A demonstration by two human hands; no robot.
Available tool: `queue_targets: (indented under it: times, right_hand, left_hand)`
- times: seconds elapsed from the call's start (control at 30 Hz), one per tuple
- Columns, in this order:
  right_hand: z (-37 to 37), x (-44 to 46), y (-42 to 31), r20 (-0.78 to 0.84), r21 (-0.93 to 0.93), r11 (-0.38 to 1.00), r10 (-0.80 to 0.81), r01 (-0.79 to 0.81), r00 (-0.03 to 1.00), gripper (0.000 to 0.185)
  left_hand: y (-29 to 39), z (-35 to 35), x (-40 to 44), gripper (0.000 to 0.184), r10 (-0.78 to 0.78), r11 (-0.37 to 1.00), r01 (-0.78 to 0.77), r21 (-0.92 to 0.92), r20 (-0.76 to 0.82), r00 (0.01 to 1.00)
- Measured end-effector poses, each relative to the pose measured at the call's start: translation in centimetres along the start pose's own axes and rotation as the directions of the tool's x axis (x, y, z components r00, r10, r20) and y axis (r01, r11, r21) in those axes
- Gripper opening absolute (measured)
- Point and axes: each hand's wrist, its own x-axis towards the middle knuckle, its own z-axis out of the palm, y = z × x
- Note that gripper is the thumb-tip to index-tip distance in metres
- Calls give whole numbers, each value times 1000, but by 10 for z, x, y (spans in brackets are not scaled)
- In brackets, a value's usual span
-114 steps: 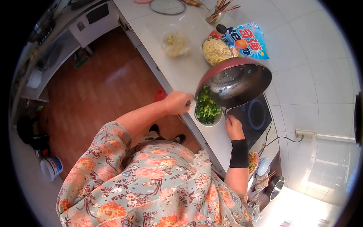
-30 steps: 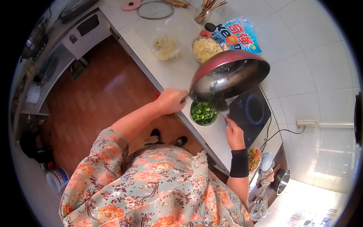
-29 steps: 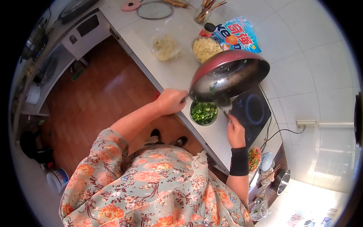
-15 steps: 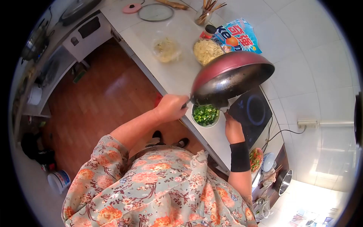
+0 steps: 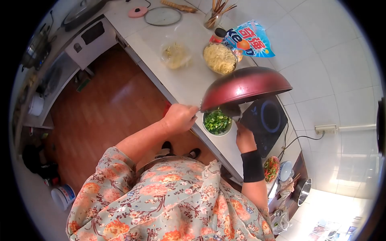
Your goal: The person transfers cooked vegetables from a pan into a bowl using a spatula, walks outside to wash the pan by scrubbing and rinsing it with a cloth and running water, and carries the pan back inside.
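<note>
My left hand (image 5: 181,117) is closed round the handle of a red wok (image 5: 247,86), which is tipped steeply so that its outer side faces up. Under the wok's near rim stands a white bowl (image 5: 218,133) full of chopped greens (image 5: 217,121). My right hand (image 5: 245,138), with a black band on the wrist, grips a spatula (image 5: 234,112) whose dark blade is at the bowl's right edge, partly below the wok. The wok's inside is now mostly hidden.
Beyond the wok are a bowl of noodles (image 5: 219,58), a blue packet (image 5: 251,40), a clear bowl (image 5: 175,55) and a glass lid (image 5: 163,16). An induction cooktop (image 5: 267,122) lies to the right. Nearer are a plate of chopped vegetables (image 5: 271,168) and a light blue bowl (image 5: 285,170).
The wok has tipped further over, so its inside has gone from view and its red outside shows. Both hands still hold their handles. The spatula has shifted slightly beside the bowl.
</note>
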Motion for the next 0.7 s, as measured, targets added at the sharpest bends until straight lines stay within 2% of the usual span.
queue_targets:
  times: [0.03,0.07,0.13,0.17,0.2,0.27,0.33,0.4,0.43,0.47,0.53,0.57,0.6,0.63,0.7]
  right_hand:
    - [-5,-7,-5,79,-64,997,43,-38,996,32]
    - [-8,-15,-5,79,-66,997,40,-35,996,32]
    - [-16,-23,-8,76,49,999,16,-19,997,32]
    - [-21,-23,-10,2,52,999,-5,5,1000,31]
    - [-26,-18,-14,0,52,999,-3,3,1000,31]
    - [-31,-3,-21,-111,258,966,29,1,993,29]
    - [-20,3,-15,-89,301,954,44,-15,995,28]
    - [-9,4,-9,-166,189,967,-142,173,976,29]
    - [-9,-2,-6,45,245,969,-27,16,999,29]
    - [-9,-9,-4,37,245,969,-25,15,999,29]
    - [-20,-16,-13,28,338,935,104,-107,994,29]
    - [-28,-12,-19,3,401,900,186,-171,983,29]
    - [-31,-3,-18,-95,492,865,163,-97,982,29]
    - [-36,8,-24,-173,532,845,160,-44,972,29]
    - [-50,32,-40,-307,571,820,159,48,938,29]
  left_hand:
    - [-1,0,0,12,0,1000,0,-1,-2,1000]
    - [-2,0,0,12,-4,1000,4,1,12,1000]
    - [-4,0,-1,12,-9,1000,8,6,25,1000]
    - [-3,1,-1,12,-10,1000,10,8,30,999]
    - [-2,2,-1,12,-11,1000,11,8,38,999]
    - [0,2,1,12,-1,1000,1,0,44,999]
    - [3,0,4,13,10,1000,-9,-2,48,999]
    - [6,-4,9,13,-13,1000,15,-24,77,997]
    - [4,-4,10,13,-2,1000,4,-21,77,997]
    - [1,-3,9,14,-26,999,30,-46,76,997]
    - [-1,-1,12,15,-42,997,47,-67,74,996]
    - [-2,-2,14,16,-98,986,112,-123,115,989]
    - [-1,-2,15,17,-154,968,181,-175,161,975]
    - [0,-3,15,17,-148,970,175,-169,163,975]
    - [3,-5,18,20,-204,902,276,-331,238,950]
